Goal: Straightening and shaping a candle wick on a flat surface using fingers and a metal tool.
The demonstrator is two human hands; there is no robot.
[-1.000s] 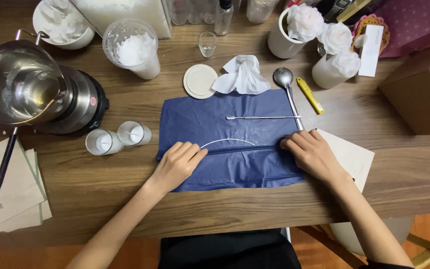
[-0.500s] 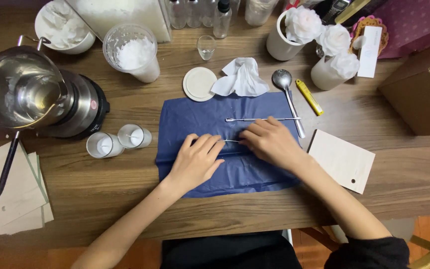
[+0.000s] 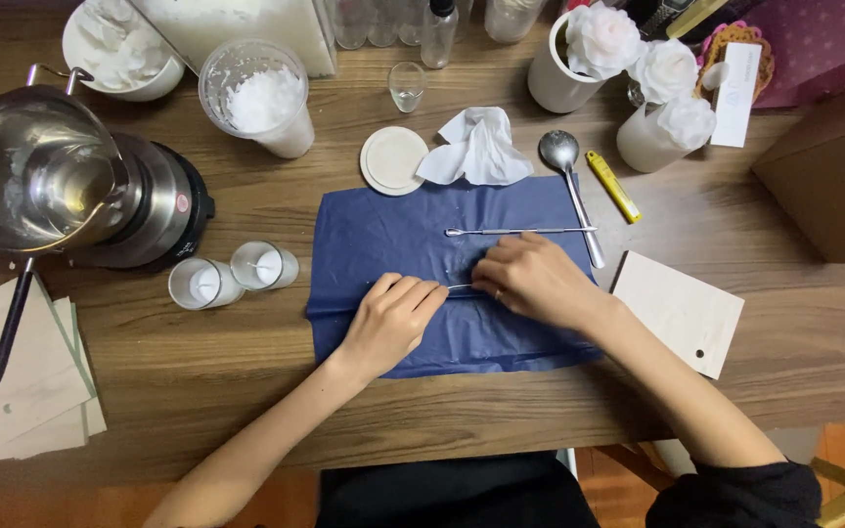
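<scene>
Wooden counter (image 3: 246, 362) carrying a creased blue tissue sheet (image 3: 383, 235). On the sheet, the left hand (image 3: 388, 323) and right hand (image 3: 535, 279) meet over a thin white wick strand (image 3: 459, 286), fingertips pinched narrowly on its ends. A slim metal rod (image 3: 520, 231) lies just beyond the right hand. Step judged: handling the strand; any further move calls for steady, fine pinches.

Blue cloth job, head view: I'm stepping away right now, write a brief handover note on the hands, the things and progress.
Left hand and right hand rest on the blue cloth, fingertips meeting at a thin white strip between them; grip unclear.
A metal pick lies on the cloth above the hands; spoon at its right edge.
Two small glass cups stand left of the cloth.
Done: cloth spread flat. Left: strip still on the cloth.
</scene>
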